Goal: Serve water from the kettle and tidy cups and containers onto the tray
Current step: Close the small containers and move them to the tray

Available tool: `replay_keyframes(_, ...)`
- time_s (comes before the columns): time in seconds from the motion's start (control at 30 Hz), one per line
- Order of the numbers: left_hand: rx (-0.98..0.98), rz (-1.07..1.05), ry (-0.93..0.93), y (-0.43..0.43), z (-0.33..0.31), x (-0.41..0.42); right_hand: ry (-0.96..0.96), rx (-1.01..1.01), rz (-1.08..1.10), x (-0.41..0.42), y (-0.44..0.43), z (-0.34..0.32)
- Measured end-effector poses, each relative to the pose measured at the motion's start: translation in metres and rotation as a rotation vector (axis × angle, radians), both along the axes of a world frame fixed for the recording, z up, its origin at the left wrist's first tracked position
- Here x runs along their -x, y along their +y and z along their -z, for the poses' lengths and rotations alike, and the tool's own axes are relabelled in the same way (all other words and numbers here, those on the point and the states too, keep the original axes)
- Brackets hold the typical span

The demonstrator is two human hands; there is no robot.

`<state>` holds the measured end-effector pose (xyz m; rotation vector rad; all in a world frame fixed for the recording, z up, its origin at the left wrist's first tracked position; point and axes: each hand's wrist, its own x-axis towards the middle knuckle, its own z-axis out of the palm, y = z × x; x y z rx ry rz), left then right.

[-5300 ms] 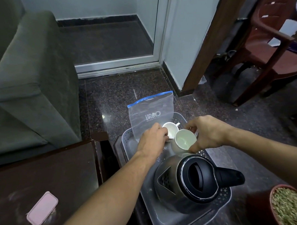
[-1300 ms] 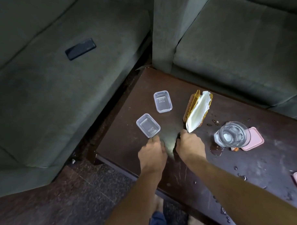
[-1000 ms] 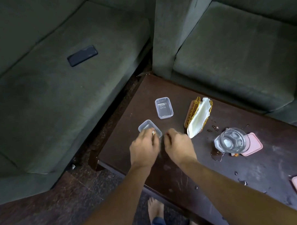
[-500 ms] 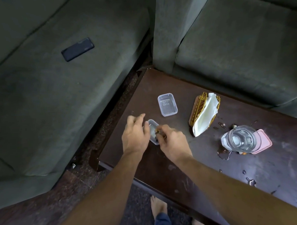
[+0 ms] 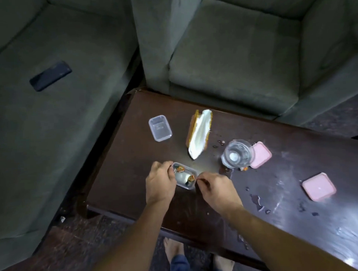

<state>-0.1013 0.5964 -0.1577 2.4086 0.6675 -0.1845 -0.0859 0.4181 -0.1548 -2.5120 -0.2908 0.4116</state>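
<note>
A small clear plastic container (image 5: 185,178) with colourful scraps inside rests on the dark wooden table (image 5: 118,178) near its front-left corner. My left hand (image 5: 160,183) holds its left end with curled fingers. My right hand (image 5: 213,187) pinches its right corner. A second, empty clear container (image 5: 160,128) lies farther back. A glass of water (image 5: 237,156) stands to the right, beside a pink lid (image 5: 261,154). Another pink lid (image 5: 319,186) lies at the far right. Kettle, cups and tray are out of view.
A wire napkin holder (image 5: 199,132) with white napkins stands behind the held container. Water drops and crumbs are scattered over the table's right half. Grey sofas surround the table at the left and back; a dark phone (image 5: 50,78) lies on the left sofa seat.
The view turned from the tray with kettle and cups to the table. Both hands reached the near clear container and drew it toward the front edge; scraps now lie in it.
</note>
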Motion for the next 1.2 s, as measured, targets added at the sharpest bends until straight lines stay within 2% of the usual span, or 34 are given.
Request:
replay_keyframes(0.23, 0.033, 0.067, 0.022, -0.078, -0.006, 0.017, 0.0, 0.163, 0.213, 0.014, -0.116, -0.007)
replay_keyframes(0.4, -0.007, 0.061, 0.006, -0.102, -0.004, 0.023, -0.108, 0.284, 0.529, -0.006, -0.2, -0.016)
replay_keyframes(0.53, -0.049, 0.02, 0.02, -0.112, -0.002, 0.022, 0.048, 0.335, 0.724, -0.026, -0.238, -0.018)
replay_keyframes(0.77, -0.043, -0.013, 0.036, -0.123, 0.0, 0.02, 0.368, 0.437, 0.675, -0.039, -0.258, -0.005)
replay_keyframes(0.97, -0.023, 0.001, 0.048, -0.127, -0.005, 0.023, 0.32, 0.478, 0.652, -0.038, -0.266, 0.001)
replay_keyframes(1.07, -0.048, -0.014, 0.057, -0.126, -0.009, 0.025, 0.183, 0.37, 0.687, -0.031, -0.256, -0.001)
replay_keyframes(1.2, -0.073, -0.049, 0.019, -0.121, -0.013, 0.027, -0.093, -0.078, 0.592, -0.011, -0.21, -0.007)
